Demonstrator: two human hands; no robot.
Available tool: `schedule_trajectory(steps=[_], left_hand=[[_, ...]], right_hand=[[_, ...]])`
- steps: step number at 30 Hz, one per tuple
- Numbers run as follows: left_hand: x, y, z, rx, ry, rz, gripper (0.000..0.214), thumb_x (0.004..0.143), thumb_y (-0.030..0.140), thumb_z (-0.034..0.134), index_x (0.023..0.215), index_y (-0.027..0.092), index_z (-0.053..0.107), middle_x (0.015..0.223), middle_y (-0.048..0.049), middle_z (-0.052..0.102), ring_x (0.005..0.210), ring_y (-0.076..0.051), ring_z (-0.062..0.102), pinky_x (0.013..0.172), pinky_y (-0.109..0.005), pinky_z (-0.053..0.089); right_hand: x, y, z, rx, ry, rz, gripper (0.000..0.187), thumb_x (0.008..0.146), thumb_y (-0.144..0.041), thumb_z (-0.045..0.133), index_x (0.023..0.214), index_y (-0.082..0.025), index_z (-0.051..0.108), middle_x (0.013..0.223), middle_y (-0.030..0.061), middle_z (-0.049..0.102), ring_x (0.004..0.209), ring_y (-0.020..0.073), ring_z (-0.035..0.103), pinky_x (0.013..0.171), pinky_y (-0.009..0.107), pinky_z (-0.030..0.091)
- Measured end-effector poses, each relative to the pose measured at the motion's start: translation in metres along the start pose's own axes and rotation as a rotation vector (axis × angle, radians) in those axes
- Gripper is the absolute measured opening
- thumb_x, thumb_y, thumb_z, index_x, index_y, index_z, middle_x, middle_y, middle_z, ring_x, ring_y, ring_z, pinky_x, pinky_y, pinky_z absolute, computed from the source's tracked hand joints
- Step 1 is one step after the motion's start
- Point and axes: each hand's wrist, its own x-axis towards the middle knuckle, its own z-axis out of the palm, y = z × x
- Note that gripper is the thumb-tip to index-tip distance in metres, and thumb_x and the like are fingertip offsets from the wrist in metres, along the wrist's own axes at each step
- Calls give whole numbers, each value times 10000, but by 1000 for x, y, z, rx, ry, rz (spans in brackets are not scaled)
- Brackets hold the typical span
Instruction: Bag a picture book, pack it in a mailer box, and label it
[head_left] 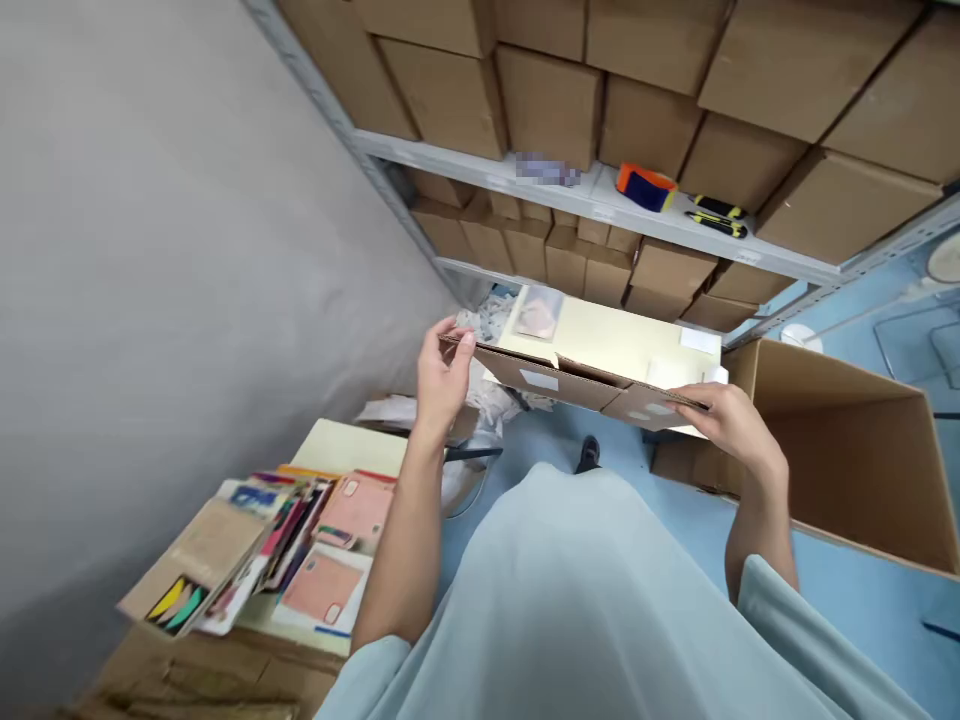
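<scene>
A flat brown cardboard piece [574, 383], perhaps a folded carton, is held up in front of me, edge toward me, with a white label and a slit along its upper side. My left hand [445, 372] pinches its left end between thumb and fingers. At the other end, my right hand [726, 420] grips the edge, fingers partly hidden. Just behind the cardboard is a cream tabletop [615, 335]. On it lie a small clear-wrapped picture packet [539, 312] and some white slips [698, 340].
Metal shelves [480, 175] ahead carry many brown boxes, utility knives [718, 215] and an orange-and-blue item [646, 187]. A big open carton [862, 450] stands right. Notebooks and booklets [300, 550] are piled left, beside a grey wall [187, 250]. Shredded paper [491, 400] lies beyond my left hand.
</scene>
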Motion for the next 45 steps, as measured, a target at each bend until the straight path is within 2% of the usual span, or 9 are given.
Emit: schedule_trajectory(steps=[6, 12, 18, 23, 27, 31, 35, 39, 45], left_hand=[[42, -21, 85, 74, -64, -63, 570, 1059, 588, 696, 1464, 198, 601, 1317, -140, 756, 1281, -251, 737, 1234, -432, 547], [65, -62, 134, 101, -196, -139, 689, 1050, 592, 693, 1561, 154, 543, 1406, -210, 716, 1366, -287, 701, 1269, -472, 519], [56, -103, 175, 91, -246, -191, 910, 1066, 566, 685, 1764, 228, 210, 1680, -262, 517, 1601, -302, 533, 1297, -493, 498], [44, -101, 193, 87, -207, -322, 1106, 1088, 516, 682, 1776, 313, -160, 1881, -278, 97, 1766, -345, 237, 1325, -571, 472], [41, -68, 202, -294, -426, -712, 875, 1026, 429, 797, 1709, 268, 274, 1822, -275, 321, 1646, -356, 491, 1297, -547, 510], [39, -23, 213, -657, -590, -942, 545, 898, 451, 943, 1289, 209, 652, 1508, -176, 691, 1409, -365, 720, 1261, -594, 545], [35, 3, 223, -798, -613, -1078, 386, 835, 346, 987, 1031, 178, 700, 1139, -93, 798, 1205, -328, 816, 1291, -623, 502], [28, 5, 238, -792, -524, -1121, 298, 740, 144, 904, 716, 182, 610, 713, 3, 707, 919, -222, 817, 1204, -532, 578], [12, 9, 268, -630, -330, -1203, 77, 770, 201, 749, 828, 160, 722, 850, -86, 808, 835, -201, 785, 912, -349, 652]], right_hand=[[61, 88, -29, -20, 22, 94, 297, 1057, -358, 630, 1152, -316, 909, 1224, 29, 885, 1096, 327, 843, 865, 393, 621], [102, 145, -7, -82, -12, 246, 273, 1034, -299, 660, 1163, -316, 900, 1244, 15, 881, 1103, 325, 836, 875, 401, 629], [116, 152, 28, -96, -14, 308, 298, 1046, -285, 648, 1249, -248, 864, 1309, 68, 860, 1199, 314, 804, 1008, 420, 616], [125, 134, 34, -166, 12, 354, 297, 1098, -296, 599, 1210, -233, 867, 1289, 92, 864, 1198, 325, 802, 1059, 459, 576], [128, 113, 27, -169, 19, 323, 306, 1138, -356, 585, 1210, -262, 867, 1289, 67, 867, 1187, 316, 811, 1040, 448, 585], [124, 94, 16, -156, -11, 296, 327, 1157, -388, 568, 1226, -274, 867, 1306, 54, 862, 1206, 324, 817, 989, 436, 617], [117, 93, 5, -126, -49, 262, 335, 1159, -397, 560, 1234, -297, 871, 1304, 45, 862, 1188, 320, 828, 945, 414, 639], [113, 112, -7, -95, -89, 278, 324, 1145, -406, 577, 1198, -304, 880, 1296, 44, 865, 1177, 323, 834, 898, 394, 645], [126, 135, -15, -48, -178, 385, 305, 1082, -512, 684, 1198, -293, 862, 1240, 49, 879, 1137, 317, 840, 903, 379, 624]])
